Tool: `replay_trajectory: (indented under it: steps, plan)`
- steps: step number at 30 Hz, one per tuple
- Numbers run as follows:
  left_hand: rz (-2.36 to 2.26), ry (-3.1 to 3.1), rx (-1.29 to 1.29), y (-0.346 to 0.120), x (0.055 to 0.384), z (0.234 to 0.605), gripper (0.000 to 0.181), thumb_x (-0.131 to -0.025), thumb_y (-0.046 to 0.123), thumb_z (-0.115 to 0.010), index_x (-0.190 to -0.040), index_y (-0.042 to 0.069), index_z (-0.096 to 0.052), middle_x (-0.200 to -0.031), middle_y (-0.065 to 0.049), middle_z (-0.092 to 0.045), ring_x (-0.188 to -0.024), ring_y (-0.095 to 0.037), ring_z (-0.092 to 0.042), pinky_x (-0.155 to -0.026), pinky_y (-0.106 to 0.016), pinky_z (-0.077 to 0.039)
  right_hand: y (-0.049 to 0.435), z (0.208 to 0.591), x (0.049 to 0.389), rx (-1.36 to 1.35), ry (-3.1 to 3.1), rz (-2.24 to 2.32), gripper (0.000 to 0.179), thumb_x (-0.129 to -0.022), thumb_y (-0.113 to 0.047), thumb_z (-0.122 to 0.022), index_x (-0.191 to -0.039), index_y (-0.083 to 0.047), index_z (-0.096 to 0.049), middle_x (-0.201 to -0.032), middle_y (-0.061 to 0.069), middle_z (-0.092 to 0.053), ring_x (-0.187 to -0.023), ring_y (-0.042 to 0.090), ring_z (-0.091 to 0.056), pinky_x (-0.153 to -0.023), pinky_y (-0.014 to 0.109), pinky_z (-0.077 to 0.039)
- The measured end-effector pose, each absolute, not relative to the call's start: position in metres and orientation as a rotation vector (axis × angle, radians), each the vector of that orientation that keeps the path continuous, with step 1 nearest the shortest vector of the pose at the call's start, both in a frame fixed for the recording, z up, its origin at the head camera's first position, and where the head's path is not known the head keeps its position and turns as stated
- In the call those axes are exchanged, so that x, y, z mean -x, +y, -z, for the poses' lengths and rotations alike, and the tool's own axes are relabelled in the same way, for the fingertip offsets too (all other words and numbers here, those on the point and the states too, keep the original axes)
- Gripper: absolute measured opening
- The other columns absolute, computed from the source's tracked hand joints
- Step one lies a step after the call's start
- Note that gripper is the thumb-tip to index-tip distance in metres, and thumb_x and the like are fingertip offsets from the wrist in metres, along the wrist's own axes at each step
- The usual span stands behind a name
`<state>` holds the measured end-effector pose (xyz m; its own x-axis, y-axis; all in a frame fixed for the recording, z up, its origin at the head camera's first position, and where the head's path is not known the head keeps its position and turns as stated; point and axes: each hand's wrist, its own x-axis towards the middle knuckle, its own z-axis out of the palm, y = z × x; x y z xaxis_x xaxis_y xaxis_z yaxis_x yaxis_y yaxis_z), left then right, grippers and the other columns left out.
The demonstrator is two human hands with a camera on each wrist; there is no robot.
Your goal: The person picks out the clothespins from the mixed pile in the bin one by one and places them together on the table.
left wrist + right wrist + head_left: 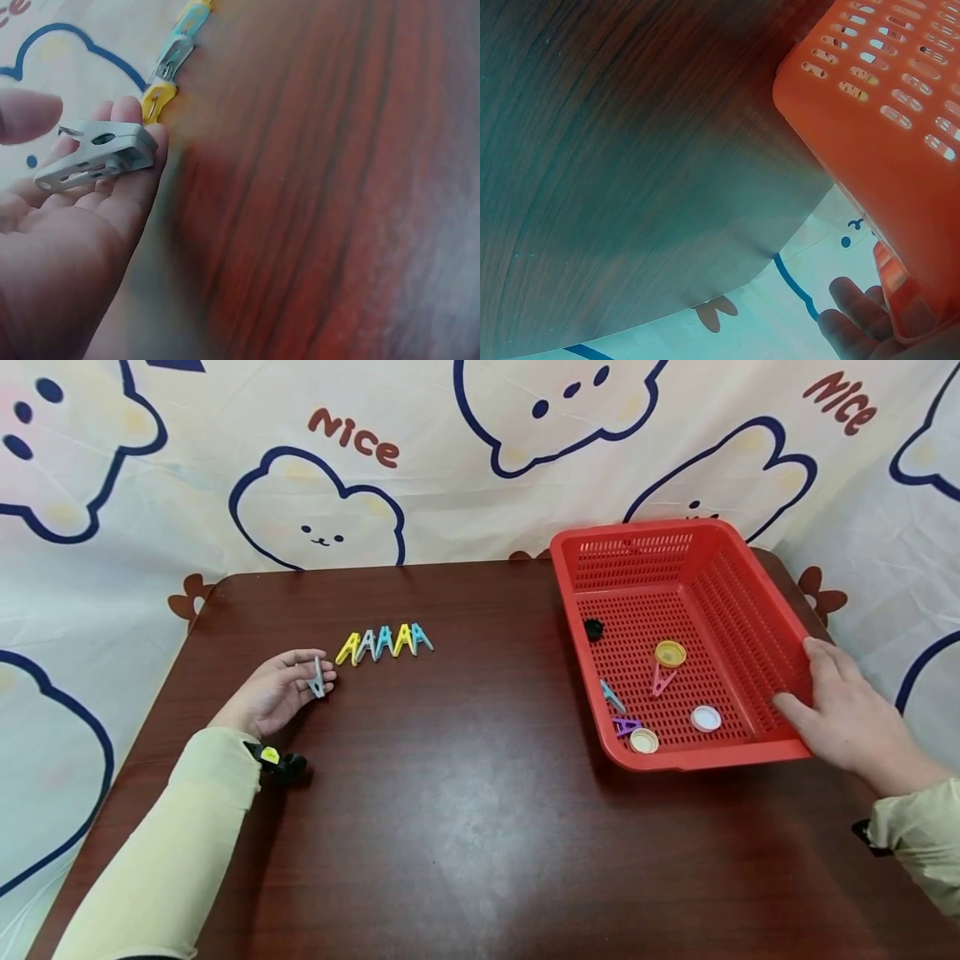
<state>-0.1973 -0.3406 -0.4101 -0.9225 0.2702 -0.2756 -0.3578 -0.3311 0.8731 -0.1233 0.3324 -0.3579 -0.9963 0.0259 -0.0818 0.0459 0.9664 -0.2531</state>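
Observation:
A grey clothespin (101,154) lies across the curled fingers of my left hand (281,692), its thumb close by one end. Just beyond those fingertips stands a row of several clothespins (384,642) in yellow, grey and blue, side by side on the table. At the right, my right hand (855,714) grips the right rim of a red plastic basket (776,647), thumb over the inner side. In the right wrist view its fingers (859,307) show along the rim beside the basket's outer wall.
Inside the basket are a pink clothespin (662,680), a blue one (612,696), a purple one (626,727), and several caps, among them a yellow cap (671,653) and a black cap (593,629). The brown table (450,827) meets a printed curtain (465,518) behind.

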Motion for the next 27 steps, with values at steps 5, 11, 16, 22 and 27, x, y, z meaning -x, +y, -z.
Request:
replay_trajectory:
  steps: [5,11,16,22,27]
  plan:
    - [-2.291,1.672,0.018,-0.333,0.198,0.412,0.020,-0.106,-0.005,-0.047,-0.116,0.005,-0.061,-0.103,-0.007,-0.068,-0.096,-0.016,-0.068,-0.087,-0.025,-0.054,0.333,0.357,0.124,-0.038,3.039,0.405,0.081,-0.101,-0.023,-0.049,-0.155,0.016,-0.005,-0.154,0.042,-0.013,-0.122,0.060,-0.031,-0.093,0.079,-0.035]
    - [-2.193,1.873,0.012,-0.327,0.199,0.413,0.024,-0.101,-0.016,-0.046,-0.121,-0.004,-0.053,-0.101,-0.006,-0.065,-0.094,-0.015,-0.067,-0.085,-0.022,-0.054,0.331,0.357,0.124,-0.049,3.035,0.409,0.081,-0.101,-0.023,-0.050,-0.156,0.016,-0.004,-0.154,0.042,-0.013,-0.121,0.060,-0.032,-0.092,0.079,-0.036]
    - [-2.207,1.974,0.143,-0.322,0.201,0.410,0.024,-0.101,-0.015,-0.048,-0.122,-0.005,-0.051,-0.100,-0.003,-0.066,-0.094,-0.012,-0.068,-0.081,-0.019,-0.054,0.331,0.356,0.124,-0.052,3.039,0.400,0.080,-0.101,-0.023,-0.048,-0.155,0.017,-0.004,-0.154,0.042,-0.013,-0.122,0.060,-0.032,-0.094,0.079,-0.035]
    - [-2.146,2.071,0.387,-0.322,0.198,0.410,0.018,-0.104,-0.003,-0.054,-0.121,-0.003,-0.051,-0.098,0.000,-0.064,-0.093,-0.009,-0.064,-0.079,-0.016,-0.053,0.333,0.357,0.125,-0.040,3.035,0.415,0.080,-0.101,-0.023,-0.048,-0.156,0.015,-0.004,-0.154,0.042,-0.013,-0.123,0.060,-0.031,-0.095,0.079,-0.035]
    - [-1.957,2.305,0.286,-0.326,0.194,0.413,0.020,-0.103,0.000,-0.057,-0.120,-0.008,-0.051,-0.099,0.000,-0.063,-0.090,-0.005,-0.063,-0.077,-0.015,-0.053,0.332,0.356,0.124,-0.048,3.032,0.408,0.080,-0.101,-0.023,-0.048,-0.156,0.016,-0.004,-0.154,0.042,-0.013,-0.123,0.060,-0.031,-0.096,0.079,-0.034]
